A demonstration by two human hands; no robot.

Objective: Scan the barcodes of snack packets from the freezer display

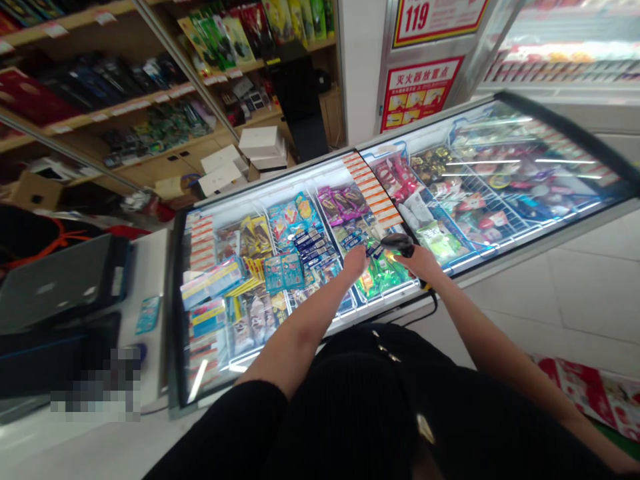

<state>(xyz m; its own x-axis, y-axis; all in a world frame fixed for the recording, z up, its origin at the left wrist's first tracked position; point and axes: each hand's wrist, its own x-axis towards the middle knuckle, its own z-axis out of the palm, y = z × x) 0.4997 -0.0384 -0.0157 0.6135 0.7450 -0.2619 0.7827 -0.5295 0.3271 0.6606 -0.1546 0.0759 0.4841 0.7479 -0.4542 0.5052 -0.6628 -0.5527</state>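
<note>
My right hand (423, 265) is closed round the handle of a black barcode scanner (399, 243), whose head points left toward my other hand. A small glow shows just below the scanner. Over the freezer, my left hand (355, 262) has its fingers curled. Dark blue packets (352, 241) show right at its fingertips, but what it grips is hidden by the hand. Green packets (383, 275) lie below the two hands. Purple packets (343, 203) are behind them. A stack of dark blue packets (314, 247) lies to the left.
The chest freezer (273, 181) has wire dividers and a glass lid (530, 167) on the right. A laptop (60, 280) sits on the counter at left. White boxes (263, 142) stand behind the freezer, before stocked shelves (115, 127). A cable (434, 303) hangs at the front edge.
</note>
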